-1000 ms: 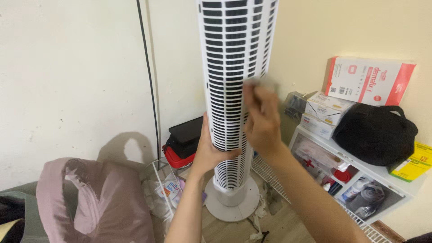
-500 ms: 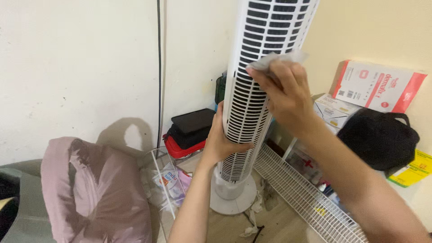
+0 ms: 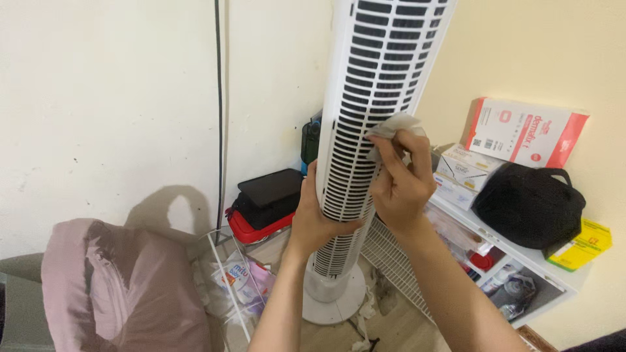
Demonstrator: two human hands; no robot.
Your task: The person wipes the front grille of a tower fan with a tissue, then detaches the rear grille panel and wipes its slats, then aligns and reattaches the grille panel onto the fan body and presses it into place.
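A tall white tower fan [image 3: 375, 85] with a slatted grille stands tilted on its round base [image 3: 336, 303] on the floor. My left hand [image 3: 314, 218] grips the fan's lower column from the left side. My right hand [image 3: 399, 182] presses a crumpled white tissue [image 3: 391, 127] against the grille at mid height.
A black cable [image 3: 219, 111] runs down the white wall. Behind the fan lie a red and black case [image 3: 264, 208] and a dark bottle [image 3: 310, 140]. A white shelf [image 3: 521, 257] on the right carries boxes and a black bag [image 3: 528, 202]. A pink bag [image 3: 117, 287] sits lower left; a white wire rack [image 3: 391, 261] leans nearby.
The view has shifted and the fan now leans further right in it. My right hand with the tissue has moved along the grille; my left hand keeps its grip lower down.
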